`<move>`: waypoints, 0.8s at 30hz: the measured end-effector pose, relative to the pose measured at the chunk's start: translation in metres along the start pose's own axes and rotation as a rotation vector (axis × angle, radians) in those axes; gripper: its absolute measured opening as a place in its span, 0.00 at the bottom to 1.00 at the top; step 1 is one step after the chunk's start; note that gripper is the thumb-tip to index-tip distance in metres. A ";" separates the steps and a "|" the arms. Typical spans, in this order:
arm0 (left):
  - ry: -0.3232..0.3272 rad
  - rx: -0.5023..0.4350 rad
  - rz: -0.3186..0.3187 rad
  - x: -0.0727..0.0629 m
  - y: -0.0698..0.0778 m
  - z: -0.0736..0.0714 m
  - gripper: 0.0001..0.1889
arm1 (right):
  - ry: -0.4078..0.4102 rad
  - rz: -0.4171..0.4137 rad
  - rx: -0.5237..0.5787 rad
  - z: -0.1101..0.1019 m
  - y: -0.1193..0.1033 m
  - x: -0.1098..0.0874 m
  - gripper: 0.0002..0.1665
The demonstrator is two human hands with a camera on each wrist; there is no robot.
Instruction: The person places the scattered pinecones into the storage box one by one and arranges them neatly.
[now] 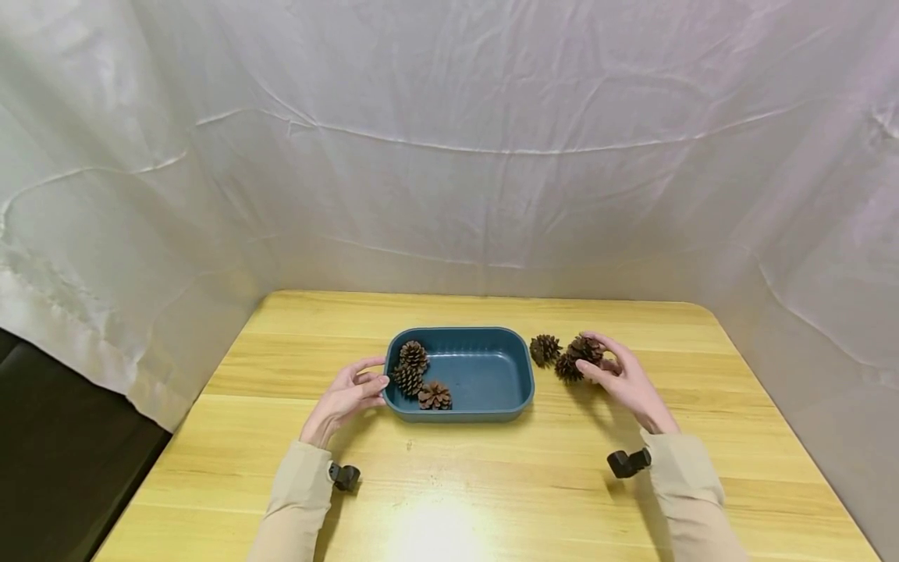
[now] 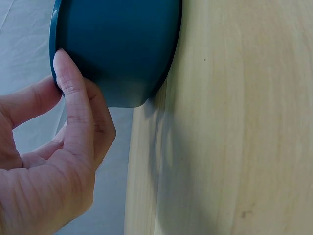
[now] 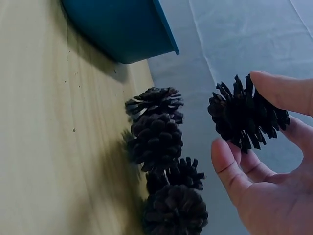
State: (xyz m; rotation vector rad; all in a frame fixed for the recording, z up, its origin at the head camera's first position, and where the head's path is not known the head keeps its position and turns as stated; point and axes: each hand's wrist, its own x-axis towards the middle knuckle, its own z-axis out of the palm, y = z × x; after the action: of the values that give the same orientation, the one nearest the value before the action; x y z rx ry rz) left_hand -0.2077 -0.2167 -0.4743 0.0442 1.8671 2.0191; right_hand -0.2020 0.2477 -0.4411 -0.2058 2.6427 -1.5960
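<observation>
A teal rectangular tub (image 1: 485, 386) stands on the table, with three brown pine cones (image 1: 435, 396) gathered at its left end. My left hand (image 1: 349, 394) pinches the tub's left rim between thumb and fingers, seen close up in the left wrist view (image 2: 73, 122). To the right of the tub, my right hand (image 1: 628, 382) holds a pine cone (image 3: 244, 117) between thumb and fingertips, raised above the table. Several other pine cones (image 3: 156, 139) lie in a row beside it; in the head view the hand and held cone partly hide them.
The wooden table (image 1: 456, 476) carries the tub near its far edge. White cloth (image 1: 485, 195) hangs behind and along both sides. A dark surface (image 1: 63, 453) shows at the lower left. Each sleeve has a small black camera (image 1: 627, 463) at the wrist.
</observation>
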 end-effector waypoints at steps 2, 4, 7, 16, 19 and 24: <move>0.000 0.002 -0.001 0.000 0.000 0.000 0.31 | -0.003 -0.008 -0.001 0.001 -0.003 0.002 0.38; 0.001 0.004 -0.002 0.000 0.000 0.000 0.31 | -0.005 -0.015 0.002 0.001 -0.006 0.005 0.38; 0.003 0.005 -0.004 0.001 0.001 0.000 0.31 | -0.002 -0.025 -0.003 0.003 -0.011 0.009 0.38; 0.003 -0.001 -0.003 0.002 0.000 0.000 0.31 | 0.037 -0.045 -0.109 0.009 -0.024 0.021 0.36; -0.002 -0.007 -0.002 0.002 0.000 0.000 0.31 | 0.049 -0.057 -0.117 0.010 -0.027 0.025 0.35; 0.000 -0.006 -0.003 0.002 0.000 -0.001 0.31 | 0.056 -0.054 -0.151 0.012 -0.032 0.030 0.35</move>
State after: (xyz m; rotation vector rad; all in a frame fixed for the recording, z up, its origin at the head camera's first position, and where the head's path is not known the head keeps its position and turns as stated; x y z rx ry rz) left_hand -0.2098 -0.2167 -0.4747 0.0397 1.8597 2.0231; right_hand -0.2279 0.2178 -0.4179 -0.2447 2.8258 -1.4374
